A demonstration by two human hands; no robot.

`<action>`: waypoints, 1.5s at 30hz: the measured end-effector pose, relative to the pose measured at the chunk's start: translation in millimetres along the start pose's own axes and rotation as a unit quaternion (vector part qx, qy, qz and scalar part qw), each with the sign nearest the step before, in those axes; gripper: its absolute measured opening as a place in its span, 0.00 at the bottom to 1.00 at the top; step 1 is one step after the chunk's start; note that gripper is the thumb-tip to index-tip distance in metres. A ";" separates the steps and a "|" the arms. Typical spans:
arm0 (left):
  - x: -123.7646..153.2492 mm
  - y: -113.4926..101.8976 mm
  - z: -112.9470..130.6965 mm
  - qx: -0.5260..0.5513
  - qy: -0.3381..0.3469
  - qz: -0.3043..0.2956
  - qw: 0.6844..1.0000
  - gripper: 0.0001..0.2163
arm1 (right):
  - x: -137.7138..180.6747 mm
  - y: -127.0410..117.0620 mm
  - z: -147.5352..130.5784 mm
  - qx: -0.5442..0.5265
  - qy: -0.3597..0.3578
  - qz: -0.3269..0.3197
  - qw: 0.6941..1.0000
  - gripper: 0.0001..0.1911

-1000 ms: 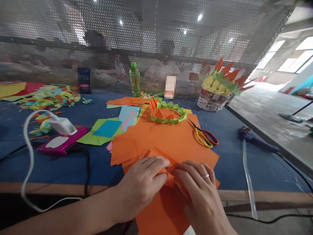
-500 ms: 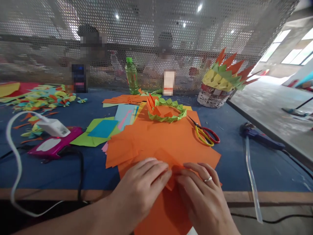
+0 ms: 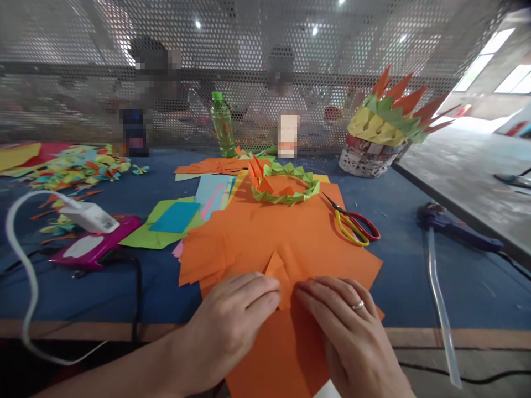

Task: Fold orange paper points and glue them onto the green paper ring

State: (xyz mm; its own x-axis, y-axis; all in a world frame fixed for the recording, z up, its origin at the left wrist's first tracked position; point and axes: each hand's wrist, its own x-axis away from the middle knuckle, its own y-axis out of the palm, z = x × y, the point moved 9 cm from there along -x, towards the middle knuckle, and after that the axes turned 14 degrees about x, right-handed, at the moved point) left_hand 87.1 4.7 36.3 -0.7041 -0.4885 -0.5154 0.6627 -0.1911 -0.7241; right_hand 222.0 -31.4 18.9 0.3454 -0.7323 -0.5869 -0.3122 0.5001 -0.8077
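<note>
My left hand (image 3: 244, 312) is closed, with thumb and fingers gripping a small folded piece of orange paper (image 3: 275, 269) whose pointed tip stands up. My right hand (image 3: 350, 320), wearing a ring, has its fingers bent together and pressed at the right side of this piece; its thumb is hidden. Underneath lie large orange paper sheets (image 3: 307, 229), reaching past the table edge toward me. A ring of folded green and orange paper (image 3: 307, 193) rests on their far part. Scissors (image 3: 352, 225) with one red and one yellow handle lie at their right edge.
A blue glue gun (image 3: 460, 229) with a clear glue stick lies right. Behind it stands a paper-folded basket-like piece (image 3: 375, 132). At left are a magenta power strip (image 3: 93, 243), a white charger (image 3: 93, 215) and many small folded papers (image 3: 83, 166). A green bottle (image 3: 223, 127) stands behind.
The folded orange piece now shows a clear upright point between my hands. My left hand has shifted slightly left and my right hand slightly right. The view has moved a little.
</note>
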 end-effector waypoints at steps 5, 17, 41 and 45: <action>-2.5 2.4 -15.6 0.091 -0.051 -0.009 0.995 0.10 | 8.5 -0.5 6.6 -0.023 0.043 0.055 0.997 0.19; -9.4 14.6 -45.4 0.129 -0.212 0.004 0.969 0.08 | 9.1 -7.9 6.6 0.001 -0.005 0.087 0.996 0.14; -16.9 21.4 -53.0 0.107 -0.293 -0.064 0.948 0.09 | 5.5 7.1 4.5 0.060 0.013 0.041 0.997 0.16; -15.1 23.4 -51.8 0.107 -0.295 -0.062 0.948 0.08 | 4.8 8.0 1.9 0.051 0.022 0.053 0.997 0.15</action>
State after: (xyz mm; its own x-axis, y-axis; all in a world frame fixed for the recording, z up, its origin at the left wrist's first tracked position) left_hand 100.0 51.7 3.4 -0.5563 -0.8300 -0.0412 0.6650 -0.4149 -0.6210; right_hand 222.9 -30.0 9.6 0.2745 -0.6912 -0.6685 -0.2529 0.6189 -0.7437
